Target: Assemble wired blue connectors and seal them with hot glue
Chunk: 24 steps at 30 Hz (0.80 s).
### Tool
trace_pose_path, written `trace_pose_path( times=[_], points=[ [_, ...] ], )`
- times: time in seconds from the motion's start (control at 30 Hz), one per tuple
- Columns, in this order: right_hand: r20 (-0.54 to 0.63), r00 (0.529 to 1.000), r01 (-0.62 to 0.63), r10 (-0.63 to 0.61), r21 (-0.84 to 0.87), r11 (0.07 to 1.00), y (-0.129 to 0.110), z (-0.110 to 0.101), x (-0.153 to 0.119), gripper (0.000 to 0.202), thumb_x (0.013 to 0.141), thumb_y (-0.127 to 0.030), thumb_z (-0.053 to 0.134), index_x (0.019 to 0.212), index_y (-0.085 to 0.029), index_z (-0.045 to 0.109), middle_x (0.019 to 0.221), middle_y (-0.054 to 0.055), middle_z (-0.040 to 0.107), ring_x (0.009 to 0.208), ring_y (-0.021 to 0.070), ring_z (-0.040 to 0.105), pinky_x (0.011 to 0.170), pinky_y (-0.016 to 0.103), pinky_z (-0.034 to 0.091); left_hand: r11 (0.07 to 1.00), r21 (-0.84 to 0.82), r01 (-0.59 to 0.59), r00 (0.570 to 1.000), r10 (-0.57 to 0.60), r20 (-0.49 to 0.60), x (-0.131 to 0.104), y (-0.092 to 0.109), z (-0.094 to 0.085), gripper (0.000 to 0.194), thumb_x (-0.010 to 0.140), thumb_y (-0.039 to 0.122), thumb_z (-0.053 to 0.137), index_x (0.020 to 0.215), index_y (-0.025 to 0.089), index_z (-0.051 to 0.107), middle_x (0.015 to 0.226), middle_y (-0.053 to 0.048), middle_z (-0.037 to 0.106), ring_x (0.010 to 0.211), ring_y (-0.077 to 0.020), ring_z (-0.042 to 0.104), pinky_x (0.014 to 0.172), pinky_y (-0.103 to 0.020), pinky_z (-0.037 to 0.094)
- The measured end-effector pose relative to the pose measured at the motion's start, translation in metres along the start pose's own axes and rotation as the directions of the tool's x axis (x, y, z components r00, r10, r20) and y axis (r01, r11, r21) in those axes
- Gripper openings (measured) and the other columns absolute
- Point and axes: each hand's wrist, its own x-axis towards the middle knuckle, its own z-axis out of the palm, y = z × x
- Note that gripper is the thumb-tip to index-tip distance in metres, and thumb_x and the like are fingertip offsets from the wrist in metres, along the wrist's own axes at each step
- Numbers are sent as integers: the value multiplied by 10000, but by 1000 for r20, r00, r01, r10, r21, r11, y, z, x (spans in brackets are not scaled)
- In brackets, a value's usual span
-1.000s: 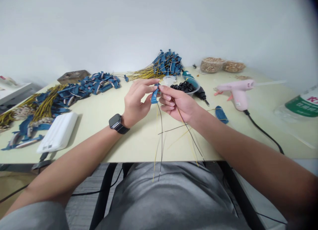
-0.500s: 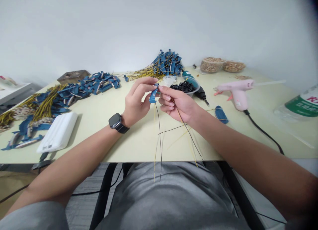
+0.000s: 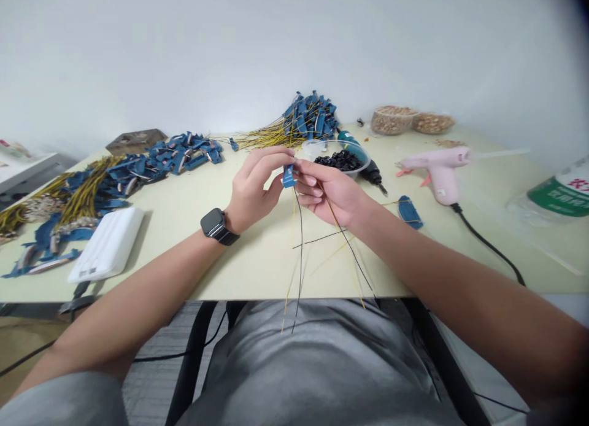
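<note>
Shifted rightward since the earlier frame: lower end of one blue flat strip-shaped piece (image 3: 289, 178), material unclear, held aloft over the pale-cream tabletop (image 3: 243, 269), likely so its thin black and yellow wires (image 3: 301, 229) hang free. Left hand (image 3: 255, 189): fingers pinching the piece. Right hand (image 3: 335, 196): fingers curled round wires, tips at its edge, apparently steadying.

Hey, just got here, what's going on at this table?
A person's left hand pinches a small blue piece, and the right hand meets it at the upper end, holding thin wires. A pile of similar blue pieces sits behind; a pink glue gun is to the right.
</note>
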Motion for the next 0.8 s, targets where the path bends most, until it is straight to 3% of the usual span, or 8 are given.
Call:
trace_pose_path(
  times=[0.23, 0.43, 0.63, 0.8],
  points=[
    [5, 1000, -4, 4, 15, 1000, 0, 1, 1, 436, 1105, -163, 758, 757, -197, 496, 652, -100, 356, 516, 52, 212, 463, 150, 222, 996, -63, 64, 997, -61, 47, -3, 0, -2, 291, 1205, 323, 669, 1488, 376, 716, 1351, -49, 856, 1261, -251, 845, 1088, -442, 730],
    [11, 1000, -18, 17, 39, 999, -1, 0, 1, 421, 1173, -195, 696, 782, -186, 541, 652, -97, 382, 510, 46, 230, 456, 141, 217, 999, -46, -2, 999, 0, -41, 1, 0, 1, 236, 1233, 326, 607, 1424, 332, 747, 1317, -68, 839, 1216, -233, 851, 1031, -401, 755],
    [8, 1000, -15, 15, 7, 1000, -1, 0, 0, 379, 1119, -227, 809, 828, -192, 567, 645, -113, 383, 505, 45, 227, 460, 136, 231, 999, 18, 46, 999, -46, -17, 1, 1, 1, 187, 1247, 391, 591, 1343, 336, 741, 1269, -63, 853, 1163, -240, 859, 987, -430, 772],
    [2, 1000, -26, 25, 19, 999, -2, 2, -1, 404, 1186, -201, 704, 811, -184, 556, 621, -112, 369, 499, 43, 214, 463, 140, 224, 997, -59, 46, 998, -49, -51, 1, 3, 2, 192, 1242, 316, 598, 1337, 322, 765, 1267, -64, 850, 1161, -224, 861, 983, -389, 763]
  ],
)
